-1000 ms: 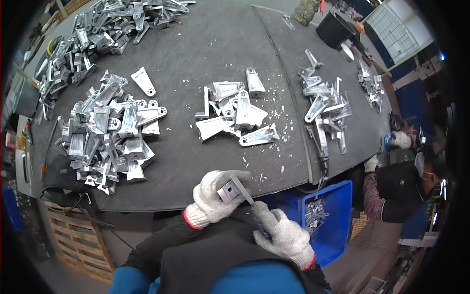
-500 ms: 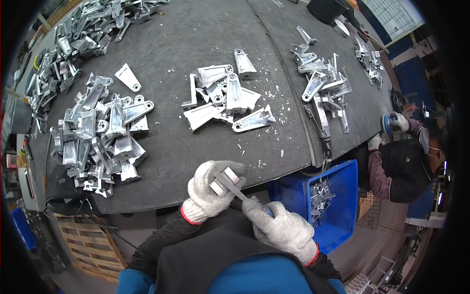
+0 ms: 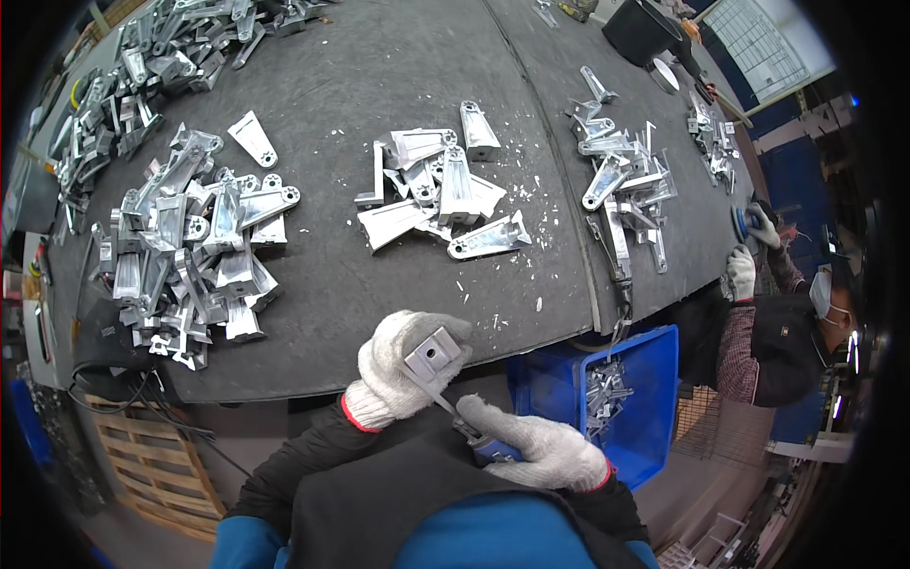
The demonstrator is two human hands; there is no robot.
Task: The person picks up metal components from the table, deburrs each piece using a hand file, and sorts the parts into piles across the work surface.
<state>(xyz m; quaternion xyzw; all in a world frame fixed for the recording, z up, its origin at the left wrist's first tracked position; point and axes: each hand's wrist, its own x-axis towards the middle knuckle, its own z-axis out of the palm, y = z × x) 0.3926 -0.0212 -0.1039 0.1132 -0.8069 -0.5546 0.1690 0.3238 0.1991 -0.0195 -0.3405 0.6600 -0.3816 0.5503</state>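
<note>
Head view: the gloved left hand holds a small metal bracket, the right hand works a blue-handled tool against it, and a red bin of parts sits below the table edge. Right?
Not quite: the bin is blue, not red, as the head view shows. The rest stands: the left hand holds the small metal bracket, and the right hand works the blue-handled tool against it.

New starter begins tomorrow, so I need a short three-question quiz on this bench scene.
1. True or false: the left hand holds a metal part.
2. What colour is the bin below the table edge? A red, B blue, C green.
3. Fill in: the right hand grips a tool whose blade touches the ____.

Key: 1 true; 2 B; 3 part.
</note>
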